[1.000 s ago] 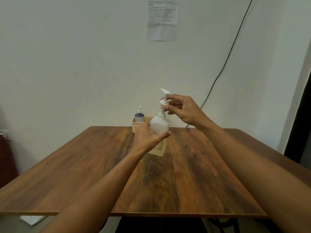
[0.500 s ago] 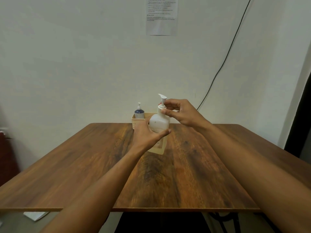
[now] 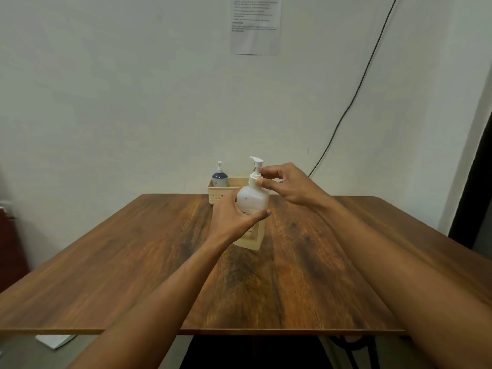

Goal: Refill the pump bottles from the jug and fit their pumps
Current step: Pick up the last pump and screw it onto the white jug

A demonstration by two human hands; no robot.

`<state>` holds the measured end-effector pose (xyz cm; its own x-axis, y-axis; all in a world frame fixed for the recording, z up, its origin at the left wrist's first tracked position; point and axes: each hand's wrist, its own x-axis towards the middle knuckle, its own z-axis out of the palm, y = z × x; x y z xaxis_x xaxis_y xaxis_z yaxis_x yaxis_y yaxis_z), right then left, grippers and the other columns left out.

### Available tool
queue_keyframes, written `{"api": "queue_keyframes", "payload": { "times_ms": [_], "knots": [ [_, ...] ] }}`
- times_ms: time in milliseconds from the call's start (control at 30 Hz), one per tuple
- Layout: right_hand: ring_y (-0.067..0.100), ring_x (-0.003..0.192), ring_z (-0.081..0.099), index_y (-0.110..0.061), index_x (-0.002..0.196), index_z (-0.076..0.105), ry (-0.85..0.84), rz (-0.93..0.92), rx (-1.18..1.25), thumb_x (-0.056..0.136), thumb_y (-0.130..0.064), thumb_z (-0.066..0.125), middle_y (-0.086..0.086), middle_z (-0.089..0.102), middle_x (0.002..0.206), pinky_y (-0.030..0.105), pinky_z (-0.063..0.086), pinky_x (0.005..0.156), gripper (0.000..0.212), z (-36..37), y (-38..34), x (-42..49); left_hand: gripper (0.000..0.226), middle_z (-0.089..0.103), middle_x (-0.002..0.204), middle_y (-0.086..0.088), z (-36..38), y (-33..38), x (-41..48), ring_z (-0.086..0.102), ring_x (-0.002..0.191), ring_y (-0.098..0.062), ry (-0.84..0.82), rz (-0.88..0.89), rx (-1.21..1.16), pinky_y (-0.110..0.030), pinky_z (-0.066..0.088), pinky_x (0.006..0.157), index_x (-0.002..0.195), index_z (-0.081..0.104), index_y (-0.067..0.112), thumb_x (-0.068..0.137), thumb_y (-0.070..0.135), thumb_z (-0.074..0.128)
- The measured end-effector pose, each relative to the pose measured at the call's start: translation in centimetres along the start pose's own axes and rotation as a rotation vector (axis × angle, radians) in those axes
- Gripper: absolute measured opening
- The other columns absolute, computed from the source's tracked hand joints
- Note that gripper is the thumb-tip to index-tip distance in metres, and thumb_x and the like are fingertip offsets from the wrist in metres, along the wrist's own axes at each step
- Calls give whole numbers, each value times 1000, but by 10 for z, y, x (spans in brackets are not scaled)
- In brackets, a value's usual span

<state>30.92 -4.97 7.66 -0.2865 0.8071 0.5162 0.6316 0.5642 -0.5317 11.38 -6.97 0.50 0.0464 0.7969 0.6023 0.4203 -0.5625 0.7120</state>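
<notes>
Pump bottle (image 3: pixel 253 201) stands upright on the worktop (image 3: pixel 159 262), our left grip (image 3: pixel 231 217) wrapped round its body. Our right grip (image 3: pixel 290 185) pinches the collar of the pump (image 3: pixel 257 166), which sits lower than a second ago. Beyond, a blue bottle (image 3: pixel 219 178) stands in a basket (image 3: pixel 217 194) at the far edge.

Hidden under left grip (image 3: pixel 234 217): near left side of pump bottle (image 3: pixel 253 199). Behind that grip, basket (image 3: pixel 217 195) partly covered by the bottle. High above, wall notice (image 3: pixel 255 35): print too small, top cut off.
</notes>
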Motion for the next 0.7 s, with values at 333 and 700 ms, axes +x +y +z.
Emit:
{"api": "queue_keyframes", "payload": {
  "times_ms": [333,700],
  "knots": [
    [-4,95,73,-22,113,79,151,6,61,86,-43,86,-13,79,101,9,48,78,34,6,-4,-4,79,73,118,2,1,0,0,70,98,-11,14,23,5,-28,62,81,132,64,20,69,61,86],
    [-9,111,68,-24,127,78,-21,-23,38,96,-32,79,-13,77,124,4,49,87,33,-4,-17,3,69,75,105,7,-3,1,2,71,90,-6,24,51,23,-24,61,73,124,69,23,69,61,86]
  ]
}}
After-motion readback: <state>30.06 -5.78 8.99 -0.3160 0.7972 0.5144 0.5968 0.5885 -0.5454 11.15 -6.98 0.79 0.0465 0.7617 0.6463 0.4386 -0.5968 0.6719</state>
